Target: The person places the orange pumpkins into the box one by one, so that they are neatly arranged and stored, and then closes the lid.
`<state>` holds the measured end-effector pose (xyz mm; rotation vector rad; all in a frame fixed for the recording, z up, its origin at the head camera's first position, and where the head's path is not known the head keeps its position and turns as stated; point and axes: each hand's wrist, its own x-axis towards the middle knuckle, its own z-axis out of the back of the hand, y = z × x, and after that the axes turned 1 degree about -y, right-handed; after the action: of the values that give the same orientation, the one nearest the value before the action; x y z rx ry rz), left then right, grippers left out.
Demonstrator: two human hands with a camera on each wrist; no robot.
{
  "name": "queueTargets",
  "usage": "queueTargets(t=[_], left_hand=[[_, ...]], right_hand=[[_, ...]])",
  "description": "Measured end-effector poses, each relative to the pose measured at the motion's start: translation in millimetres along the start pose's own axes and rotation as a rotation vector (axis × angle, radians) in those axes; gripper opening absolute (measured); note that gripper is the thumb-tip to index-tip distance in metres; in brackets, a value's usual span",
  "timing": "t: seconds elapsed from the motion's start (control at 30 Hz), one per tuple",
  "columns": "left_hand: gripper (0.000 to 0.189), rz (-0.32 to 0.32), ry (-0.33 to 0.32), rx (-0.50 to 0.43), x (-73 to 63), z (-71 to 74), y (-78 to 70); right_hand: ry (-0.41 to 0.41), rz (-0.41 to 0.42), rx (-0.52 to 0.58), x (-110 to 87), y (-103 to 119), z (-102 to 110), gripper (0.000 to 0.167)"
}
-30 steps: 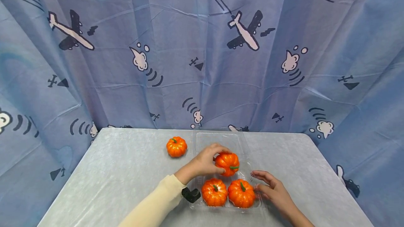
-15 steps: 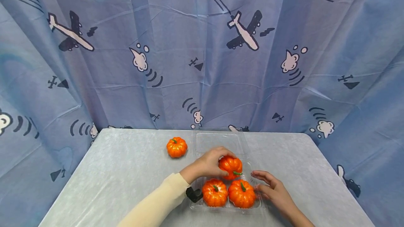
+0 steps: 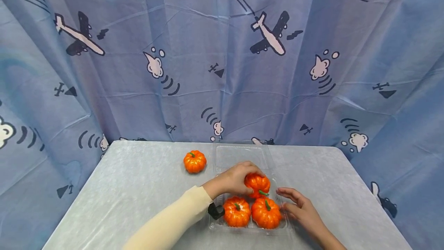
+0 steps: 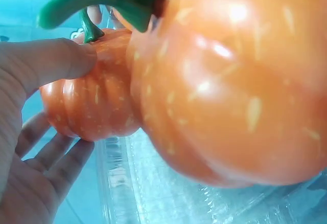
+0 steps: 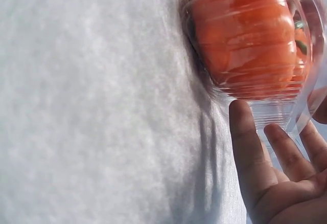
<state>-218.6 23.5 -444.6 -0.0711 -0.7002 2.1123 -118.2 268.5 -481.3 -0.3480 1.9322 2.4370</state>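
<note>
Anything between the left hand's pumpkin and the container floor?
Nothing visible: the held pumpkin has the lid behind it, the near left pumpkin and near right pumpkin in front, the right hand beside the container.

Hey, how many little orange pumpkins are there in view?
4: one pumpkin on the table, left of the clear container; one in the left hand; two side by side in the container's near end. None looks hidden.
</note>
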Motion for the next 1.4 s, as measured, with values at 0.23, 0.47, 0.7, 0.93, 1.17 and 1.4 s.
queueTargets(t=[0.23,0.47,0.7,0.93,1.17,1.4], left_hand=[[0.052,0.007,0.004,-0.008,4.5,-3.6,-0.4],[0.055,0.003,0.018,0.008,7.8,-6.1,0.9],[0.054,0.001,0.030,0.030,8.9,-5.5,-1.0],[0.055,-0.024,0.051,0.074,8.5,-6.6,-2.5],[0.049,-0.031,0.060,0.092,8.1,-6.5,-2.8],[0.048,-0.012,0.036,0.035,6.1,-4.6,-1.8]], right_hand=[[0.009,-0.002,-0.001,0.4,0.8,0.2,0.051],[0.014,0.018,-0.001,-0.4,1.0,0.6,0.050],[0.020,0.044,-0.014,-1.4,0.5,2.0,0.049],[0.013,0.039,-0.010,-1.3,-0.3,1.8,0.049],[0.011,0.008,-0.007,-0.3,-0.4,0.7,0.051],[0.010,0.006,-0.013,-0.6,1.2,0.6,0.050]])
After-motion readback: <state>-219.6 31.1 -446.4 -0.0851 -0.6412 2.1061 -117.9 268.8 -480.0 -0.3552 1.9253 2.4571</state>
